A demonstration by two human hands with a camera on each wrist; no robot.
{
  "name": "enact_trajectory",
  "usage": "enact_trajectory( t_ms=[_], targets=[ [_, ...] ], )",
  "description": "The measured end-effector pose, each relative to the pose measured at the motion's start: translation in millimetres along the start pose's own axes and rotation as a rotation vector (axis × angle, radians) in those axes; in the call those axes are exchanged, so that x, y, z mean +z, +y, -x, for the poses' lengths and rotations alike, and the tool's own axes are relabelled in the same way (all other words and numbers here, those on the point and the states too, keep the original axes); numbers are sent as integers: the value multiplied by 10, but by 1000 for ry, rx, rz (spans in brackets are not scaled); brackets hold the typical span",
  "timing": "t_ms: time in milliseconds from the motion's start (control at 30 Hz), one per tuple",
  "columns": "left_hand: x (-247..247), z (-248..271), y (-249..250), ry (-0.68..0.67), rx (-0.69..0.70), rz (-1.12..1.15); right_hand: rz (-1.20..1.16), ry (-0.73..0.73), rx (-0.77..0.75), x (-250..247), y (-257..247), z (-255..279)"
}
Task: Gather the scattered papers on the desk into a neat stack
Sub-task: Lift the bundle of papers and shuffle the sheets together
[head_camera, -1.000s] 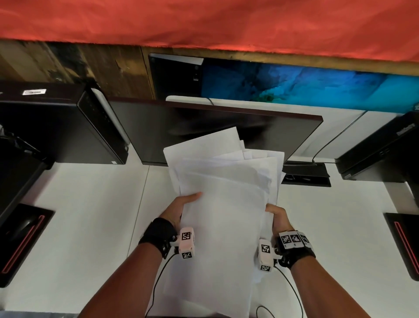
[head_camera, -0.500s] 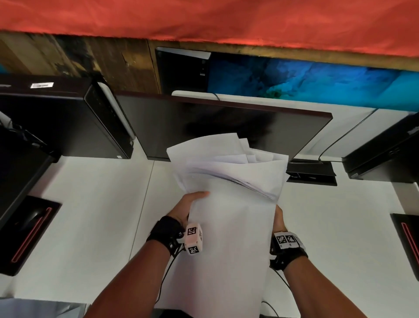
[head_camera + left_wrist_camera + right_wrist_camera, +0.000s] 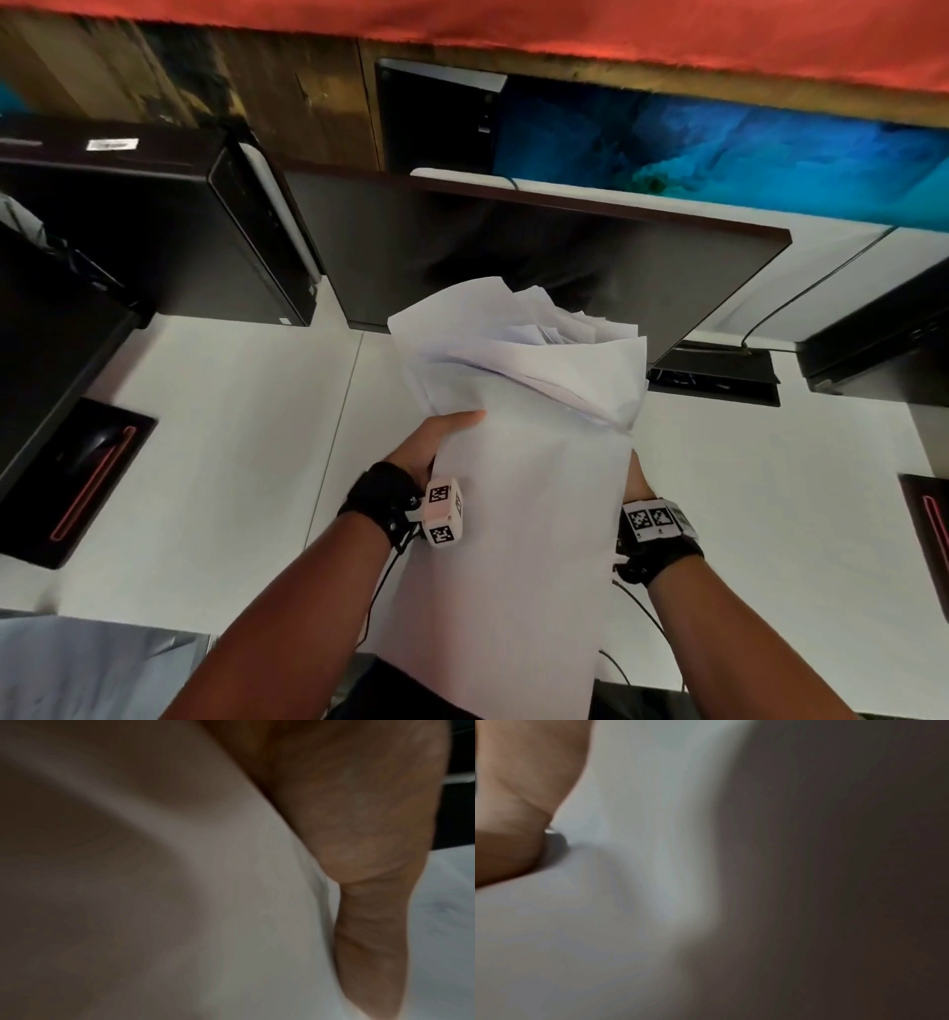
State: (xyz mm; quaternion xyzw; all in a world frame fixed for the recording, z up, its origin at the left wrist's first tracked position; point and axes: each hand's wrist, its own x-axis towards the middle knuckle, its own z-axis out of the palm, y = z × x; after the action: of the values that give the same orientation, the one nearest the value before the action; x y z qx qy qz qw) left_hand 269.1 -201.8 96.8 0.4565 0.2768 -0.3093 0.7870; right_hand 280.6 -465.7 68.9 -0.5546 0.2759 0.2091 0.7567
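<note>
A bundle of white papers (image 3: 524,462) is held up above the white desk (image 3: 231,462), bowed into a curve, its top edges fanned and uneven. My left hand (image 3: 441,442) grips the bundle's left edge, thumb lying across the front sheet. My right hand (image 3: 637,478) holds the right edge, and the sheets hide most of its fingers. In the left wrist view the papers (image 3: 154,882) fill the frame beside my left hand (image 3: 359,841). The right wrist view shows the papers (image 3: 628,862) pressed against my right hand (image 3: 513,801).
A dark monitor (image 3: 539,267) stands just behind the papers. A black computer case (image 3: 144,221) sits at the left, another black unit (image 3: 883,339) at the right. A mouse on a black pad (image 3: 87,462) lies left. Cables trail near the desk's front edge.
The bundle has curled tighter and risen more upright between my hands. My right hand has slipped further behind the sheets.
</note>
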Motion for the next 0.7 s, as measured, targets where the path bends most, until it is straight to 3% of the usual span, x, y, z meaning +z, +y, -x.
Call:
enact_trajectory(
  t_ms=[33, 167, 267, 333, 400, 500, 600, 700],
  targets=[
    [-6, 29, 32, -5, 24, 0, -23, -140, 39, 212, -205, 224],
    [-120, 49, 215, 15, 213, -19, -44, -180, 24, 264, -459, 456],
    [-150, 16, 286, 84, 317, -135, 98, -220, -71, 217, -493, 338],
    [-90, 21, 303, 156, 362, -175, 229, -204, -182, 316, -480, 346],
    [-21, 36, 296, 201, 398, -179, 291, -93, -278, 354, -413, 294],
    [41, 128, 298, 137, 500, -149, 227, 48, -377, 419, -454, 359],
    [21, 224, 345, 18, 596, -145, 144, 10, -466, 394, -510, 406],
    [-24, 249, 419, 5, 569, -119, 119, -64, -486, 380, -558, 432]
  ],
)
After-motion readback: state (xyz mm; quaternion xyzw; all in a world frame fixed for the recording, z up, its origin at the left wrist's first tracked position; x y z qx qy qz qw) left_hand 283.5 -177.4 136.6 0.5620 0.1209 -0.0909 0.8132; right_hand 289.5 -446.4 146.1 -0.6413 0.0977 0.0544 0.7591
